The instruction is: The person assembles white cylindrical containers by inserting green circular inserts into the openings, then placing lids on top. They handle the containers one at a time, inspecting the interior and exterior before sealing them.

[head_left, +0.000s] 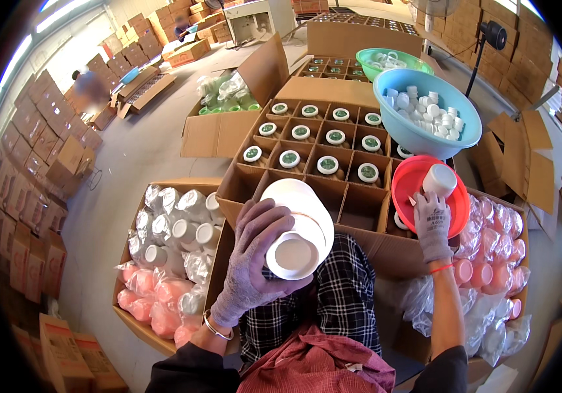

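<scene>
My left hand [253, 259], in a grey knit glove, grips a white plastic jar [296, 230] held on its side, its open mouth facing me. My right hand [432, 221], also gloved, reaches into a red basin [406, 185] and touches a white lid [439, 179] there. In front of me stands a divided cardboard box [359, 211] with several white jars capped with green-labelled lids [327, 164] in its cells. The nearest cells look empty.
A blue basin [406, 128] and a green basin [374, 57] hold white lids. An open box at my left [163, 190] holds bagged jars, white and pink. More pink bagged jars [493, 262] lie at my right. Stacked cartons line the left wall. A person [90, 85] sits far left.
</scene>
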Demonstrator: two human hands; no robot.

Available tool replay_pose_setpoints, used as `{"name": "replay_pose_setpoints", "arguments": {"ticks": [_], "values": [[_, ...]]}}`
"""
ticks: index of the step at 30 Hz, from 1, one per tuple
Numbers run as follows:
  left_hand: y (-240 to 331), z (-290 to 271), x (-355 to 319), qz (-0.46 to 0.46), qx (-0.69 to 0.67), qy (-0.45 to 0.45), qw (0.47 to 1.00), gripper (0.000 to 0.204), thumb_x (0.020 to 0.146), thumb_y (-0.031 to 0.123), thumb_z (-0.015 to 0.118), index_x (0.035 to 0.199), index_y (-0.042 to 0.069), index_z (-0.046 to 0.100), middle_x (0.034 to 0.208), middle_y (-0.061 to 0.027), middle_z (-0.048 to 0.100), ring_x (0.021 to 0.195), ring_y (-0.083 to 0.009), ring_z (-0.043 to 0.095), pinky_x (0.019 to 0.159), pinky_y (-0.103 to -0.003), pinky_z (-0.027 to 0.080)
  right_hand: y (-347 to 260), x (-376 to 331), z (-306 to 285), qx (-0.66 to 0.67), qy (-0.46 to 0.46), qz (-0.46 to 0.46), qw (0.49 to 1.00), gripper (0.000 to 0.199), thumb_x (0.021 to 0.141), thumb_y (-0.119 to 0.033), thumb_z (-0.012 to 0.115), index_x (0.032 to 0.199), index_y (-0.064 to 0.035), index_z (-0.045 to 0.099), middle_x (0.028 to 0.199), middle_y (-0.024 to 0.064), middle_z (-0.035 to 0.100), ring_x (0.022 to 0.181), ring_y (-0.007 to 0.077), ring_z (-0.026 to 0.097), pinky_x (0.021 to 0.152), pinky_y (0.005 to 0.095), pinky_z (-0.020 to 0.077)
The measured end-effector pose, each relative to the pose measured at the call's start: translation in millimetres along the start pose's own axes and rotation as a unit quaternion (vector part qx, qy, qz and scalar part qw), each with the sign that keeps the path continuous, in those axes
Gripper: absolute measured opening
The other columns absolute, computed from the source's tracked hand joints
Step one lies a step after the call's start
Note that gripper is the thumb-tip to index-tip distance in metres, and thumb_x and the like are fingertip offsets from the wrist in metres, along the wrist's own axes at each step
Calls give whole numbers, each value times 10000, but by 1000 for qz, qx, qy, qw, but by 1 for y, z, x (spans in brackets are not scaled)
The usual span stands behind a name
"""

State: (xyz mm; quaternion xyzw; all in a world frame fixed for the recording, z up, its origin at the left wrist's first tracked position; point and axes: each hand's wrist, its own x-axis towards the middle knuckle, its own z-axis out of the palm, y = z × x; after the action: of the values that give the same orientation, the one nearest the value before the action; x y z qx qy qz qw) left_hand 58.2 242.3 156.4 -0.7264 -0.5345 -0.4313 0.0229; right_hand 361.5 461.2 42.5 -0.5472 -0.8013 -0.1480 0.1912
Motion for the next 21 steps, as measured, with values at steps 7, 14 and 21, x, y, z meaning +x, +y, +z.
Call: {"name": "replay_pose_setpoints", "arguments": {"ticks": [7, 14, 21], "values": [[1, 5, -36, 45, -79, -51, 995, 761, 652, 358, 898, 1312, 141, 587, 1354, -75, 565, 1340, -319, 465, 1182, -620, 244, -107, -13, -83, 475, 3, -73, 877, 465, 856, -176, 711, 1281, -19, 608, 1262, 176, 589, 1152, 359, 561, 1021, 445, 435], [-16, -26, -156, -151, -191, -139, 960, 376, 847, 43, 668, 1221, 55, 631, 1310, -130, 593, 1236, -233, 562, 1093, -417, 405, -156, -38, -72, 589, -57, -249, 766, 581, 829, -386, 728, 1250, -8, 600, 1258, 185, 555, 1201, 383, 514, 1048, 468, 401], [-26, 54, -101, -360, -459, 0, 812, 573, 1061, 392, 406, 1437, -38, 439, 1423, -162, 523, 1323, -234, 496, 1134, -361, 369, -163, -90, -116, 531, -67, -263, 803, 309, 872, -266, 688, 1064, -24, 666, 1127, 143, 624, 1096, 361, 583, 1055, 487, 399]]}}
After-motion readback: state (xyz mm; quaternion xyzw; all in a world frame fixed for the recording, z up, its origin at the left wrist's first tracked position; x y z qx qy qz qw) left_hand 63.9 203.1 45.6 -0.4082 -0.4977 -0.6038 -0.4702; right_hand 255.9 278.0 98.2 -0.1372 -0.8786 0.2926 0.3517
